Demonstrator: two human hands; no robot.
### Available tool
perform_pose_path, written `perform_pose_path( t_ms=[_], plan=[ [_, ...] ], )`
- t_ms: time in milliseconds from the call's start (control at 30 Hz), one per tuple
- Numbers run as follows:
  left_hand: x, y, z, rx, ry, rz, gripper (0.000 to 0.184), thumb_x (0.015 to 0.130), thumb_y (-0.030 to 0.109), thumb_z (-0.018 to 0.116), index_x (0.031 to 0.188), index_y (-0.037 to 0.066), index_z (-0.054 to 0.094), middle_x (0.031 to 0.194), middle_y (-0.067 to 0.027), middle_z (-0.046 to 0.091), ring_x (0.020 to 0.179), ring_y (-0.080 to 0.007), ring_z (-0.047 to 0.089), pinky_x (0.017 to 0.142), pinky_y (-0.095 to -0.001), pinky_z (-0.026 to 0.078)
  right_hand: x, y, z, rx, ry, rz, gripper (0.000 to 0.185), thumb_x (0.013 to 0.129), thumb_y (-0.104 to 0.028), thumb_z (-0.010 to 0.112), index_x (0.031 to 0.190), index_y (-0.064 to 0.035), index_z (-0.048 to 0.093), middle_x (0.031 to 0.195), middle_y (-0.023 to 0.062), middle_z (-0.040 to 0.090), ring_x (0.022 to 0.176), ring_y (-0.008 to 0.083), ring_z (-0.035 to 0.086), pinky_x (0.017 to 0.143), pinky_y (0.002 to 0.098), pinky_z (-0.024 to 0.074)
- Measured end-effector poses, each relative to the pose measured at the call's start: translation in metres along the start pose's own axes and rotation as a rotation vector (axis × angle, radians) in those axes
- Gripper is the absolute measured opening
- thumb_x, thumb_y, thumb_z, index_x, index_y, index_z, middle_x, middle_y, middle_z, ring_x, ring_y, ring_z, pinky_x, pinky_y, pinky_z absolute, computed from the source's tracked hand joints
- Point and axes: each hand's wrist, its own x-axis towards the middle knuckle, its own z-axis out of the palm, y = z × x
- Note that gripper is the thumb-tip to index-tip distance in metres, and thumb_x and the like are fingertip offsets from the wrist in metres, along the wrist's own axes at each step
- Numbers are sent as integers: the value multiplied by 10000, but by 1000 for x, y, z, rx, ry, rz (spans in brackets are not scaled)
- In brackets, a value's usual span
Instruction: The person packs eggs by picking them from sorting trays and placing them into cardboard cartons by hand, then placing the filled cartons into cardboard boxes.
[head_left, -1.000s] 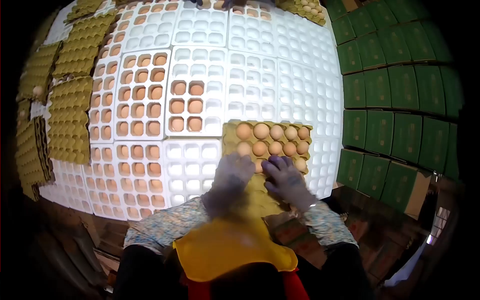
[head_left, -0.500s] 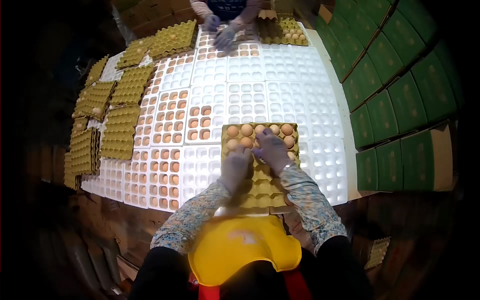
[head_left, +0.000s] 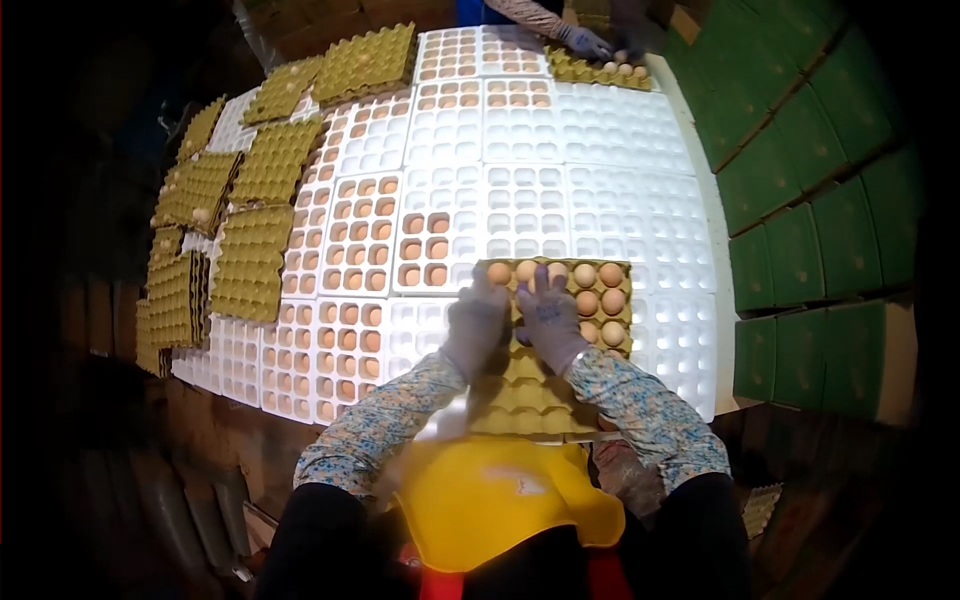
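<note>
An egg carton tray (head_left: 530, 390) of yellowish pulp lies in front of me, with brown eggs (head_left: 612, 300) in its far and right cups and bare cups at the near side. Over its left edge is my left hand (head_left: 477, 322), gloved and blurred; what its fingers hold, if anything, is hidden. My right hand (head_left: 550, 318), also gloved, reaches over the middle of the tray with its fingertips at the far row of eggs. Left of the tray, a white foam tray (head_left: 422, 250) holds several eggs in its left cells.
More white foam trays (head_left: 525, 205) spread over the table, some with eggs. Stacked pulp trays (head_left: 250, 260) stand at the left. Green boxes (head_left: 790, 250) line the right side. Across the table, a co-worker's gloved hand (head_left: 587, 42) is beside another pulp tray (head_left: 600, 72) with eggs.
The camera view has shifted. My hands have moved to the far rows of the pulp tray, and its left middle cups show fewer eggs. The co-worker's hand has moved right, to the other pulp tray.
</note>
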Motion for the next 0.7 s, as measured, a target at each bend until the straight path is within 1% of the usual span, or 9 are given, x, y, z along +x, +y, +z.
perform_pose_path(
  t_ms=[33, 167, 300, 367, 400, 467, 567, 667, 700],
  plan=[
    [4, -7, 0, -60, -277, -70, 299, 847, 235, 747, 1112, 121, 667, 1264, -216, 545, 953, -377, 700, 743, -474, 614, 0, -4, 12, -68, 41, 3, 389, 802, -218, 738, 1175, -143, 660, 1225, 169, 547, 1068, 387, 587, 731, 394, 591],
    [16, -90, -28, -807, -311, -171, 544, 709, 349, 908, 1161, 94, 744, 1242, -192, 596, 1084, -309, 665, 968, -452, 544, 22, 28, -32, 394, -200, 32, 431, 719, -261, 834, 1101, -119, 692, 1226, 173, 556, 1076, 353, 609, 790, 413, 589],
    [65, -228, 13, -863, -119, -422, 537, 773, 390, 859, 1143, 26, 724, 1187, -175, 631, 1085, -302, 627, 936, -403, 543, 110, 14, -53, 739, -265, 49, 359, 700, -231, 862, 984, -78, 706, 1191, 163, 569, 1062, 332, 628, 867, 428, 580],
    [112, -264, 37, -874, -133, -440, 522, 839, 345, 811, 1204, -6, 683, 1117, -109, 631, 896, -196, 682, 613, -298, 592, 150, -17, -26, 591, -274, -136, 327, 721, -194, 839, 989, -58, 708, 1203, 157, 576, 1025, 347, 632, 855, 435, 585],
    [135, -259, 32, -1028, -246, -574, 511, 839, 340, 804, 1207, 6, 686, 1134, -124, 633, 909, -232, 685, 707, -345, 605, 168, -34, -3, 477, -343, -194, 310, 736, -176, 824, 991, -42, 709, 1211, 157, 580, 1002, 355, 634, 841, 439, 590],
    [160, -261, 68, -704, -283, -330, 511, 841, 361, 808, 1227, 48, 690, 1155, -149, 621, 973, -307, 690, 842, -400, 594, 181, -56, 60, 162, -542, -250, 246, 840, -162, 730, 1012, 14, 725, 1179, 187, 612, 990, 372, 647, 851, 425, 587],
    [162, -231, 70, -442, -374, -370, 538, 842, 392, 825, 1286, 129, 673, 1234, -233, 575, 1089, -405, 659, 950, -449, 558, 185, -54, 90, 379, -655, 94, 247, 945, -273, 660, 1040, -71, 766, 1262, 165, 646, 1017, 363, 686, 924, 446, 569],
    [159, -226, 72, -438, -298, -414, 432, 857, 302, 791, 1235, 127, 678, 1352, -219, 489, 1135, -384, 632, 954, -451, 551, 227, -35, 47, 769, -359, 91, 215, 971, -165, 560, 999, -69, 750, 1052, 160, 684, 1012, 356, 665, 914, 480, 535],
    [168, -224, 76, -541, -121, -453, 476, 869, 337, 796, 1266, 103, 677, 1265, -205, 588, 1086, -385, 661, 941, -448, 555, 235, -31, 63, 707, -275, -52, 208, 960, -154, 557, 1003, -57, 735, 1052, 162, 681, 1024, 361, 655, 928, 492, 519]
  ],
)
